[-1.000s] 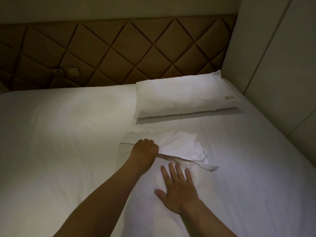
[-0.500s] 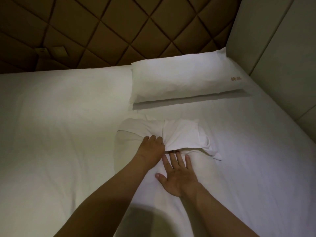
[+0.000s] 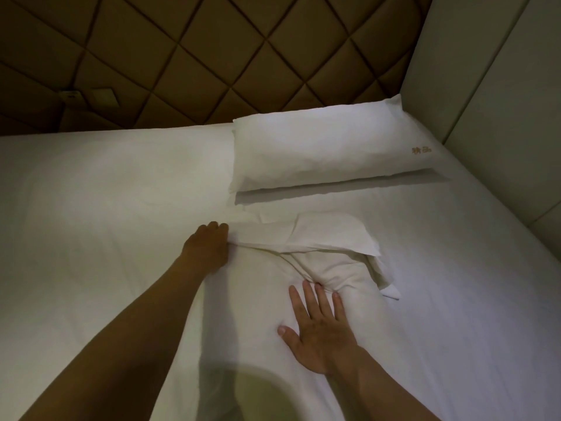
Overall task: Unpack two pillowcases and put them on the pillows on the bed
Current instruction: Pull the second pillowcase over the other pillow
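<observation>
A: White fabric all over the bed! The left hand clutched the pillowcase edge, fingers curled round it, at eleven o'clock from the right hand.

B: The right lay flat, fingers straight, pressing the near pillow. The dressed pillow sat at one o'clock.

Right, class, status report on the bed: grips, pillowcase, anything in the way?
Left grip holds pillowcase edge. Right grip flat on near pillow. Pillowcase bunched, only partly on. Nothing in the way.
</observation>
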A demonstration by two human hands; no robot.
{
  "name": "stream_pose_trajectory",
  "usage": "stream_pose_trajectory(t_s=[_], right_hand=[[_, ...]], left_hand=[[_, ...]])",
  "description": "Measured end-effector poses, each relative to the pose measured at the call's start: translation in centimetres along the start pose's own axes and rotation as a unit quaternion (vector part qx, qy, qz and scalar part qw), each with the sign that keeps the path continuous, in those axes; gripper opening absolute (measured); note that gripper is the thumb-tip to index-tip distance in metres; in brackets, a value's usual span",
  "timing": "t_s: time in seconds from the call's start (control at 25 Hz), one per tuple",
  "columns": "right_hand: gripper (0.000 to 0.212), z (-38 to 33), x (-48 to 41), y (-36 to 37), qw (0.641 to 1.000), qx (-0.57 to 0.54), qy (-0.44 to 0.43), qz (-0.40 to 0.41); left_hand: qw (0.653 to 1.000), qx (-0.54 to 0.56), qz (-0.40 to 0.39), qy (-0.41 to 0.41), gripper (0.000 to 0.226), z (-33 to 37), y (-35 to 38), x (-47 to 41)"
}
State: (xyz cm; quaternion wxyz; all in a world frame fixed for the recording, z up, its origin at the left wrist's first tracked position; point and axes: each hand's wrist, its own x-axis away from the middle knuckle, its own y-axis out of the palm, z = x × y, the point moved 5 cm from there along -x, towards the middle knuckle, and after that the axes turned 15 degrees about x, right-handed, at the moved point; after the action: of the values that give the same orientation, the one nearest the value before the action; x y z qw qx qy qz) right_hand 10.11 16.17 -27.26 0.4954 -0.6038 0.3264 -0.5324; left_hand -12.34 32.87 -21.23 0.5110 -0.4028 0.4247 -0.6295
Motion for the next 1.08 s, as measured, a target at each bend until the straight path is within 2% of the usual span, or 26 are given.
stream_pose_trajectory(t_s=[0.12, 0.36, 0.48, 0.56, 0.68, 0.8, 0.92, 1.08], right_hand=[[0.086, -0.1, -0.4, 0.3, 1.000, -0.002, 0.003, -0.007], [0.087, 0.3, -1.0, 0.8, 0.999, -0.007, 0.010, -0.030], [0.086, 0.2, -1.1, 0.7, 0.999, -0.002, 0.008, -0.042], [0.087, 0.2, -1.1, 0.6, 0.999, 0.002, 0.008, -0.046], [0.090, 0.4, -0.9, 0.8, 0.998, 0.010, 0.011, -0.054], [0.100, 0.4, -0.5, 0.6, 0.997, 0.014, 0.010, -0.070], [0.114, 0.5, 0.0, 0.4, 0.997, 0.020, -0.005, -0.075], [0.116, 0.5, 0.8, 0.2, 0.996, 0.020, -0.030, -0.081]], left_hand=[[1.000, 0.000, -0.019, 0.005, 0.018, -1.5, 0.6, -0.1], [0.983, -0.085, -0.092, 0.131, 0.018, -0.6, 1.2, 3.5], [0.967, -0.103, -0.054, 0.226, 0.008, 1.0, 1.0, 6.6], [0.959, -0.110, -0.028, 0.259, 0.006, 2.4, 0.7, 8.5], [0.950, -0.109, -0.062, 0.285, 0.010, 5.1, 1.3, 11.4], [0.936, -0.155, -0.118, 0.294, 0.019, 7.5, 1.8, 14.3], [0.931, -0.190, -0.159, 0.268, 0.012, 7.4, 2.5, 17.3], [0.922, -0.194, -0.196, 0.272, 0.017, 8.4, 2.8, 21.8]])
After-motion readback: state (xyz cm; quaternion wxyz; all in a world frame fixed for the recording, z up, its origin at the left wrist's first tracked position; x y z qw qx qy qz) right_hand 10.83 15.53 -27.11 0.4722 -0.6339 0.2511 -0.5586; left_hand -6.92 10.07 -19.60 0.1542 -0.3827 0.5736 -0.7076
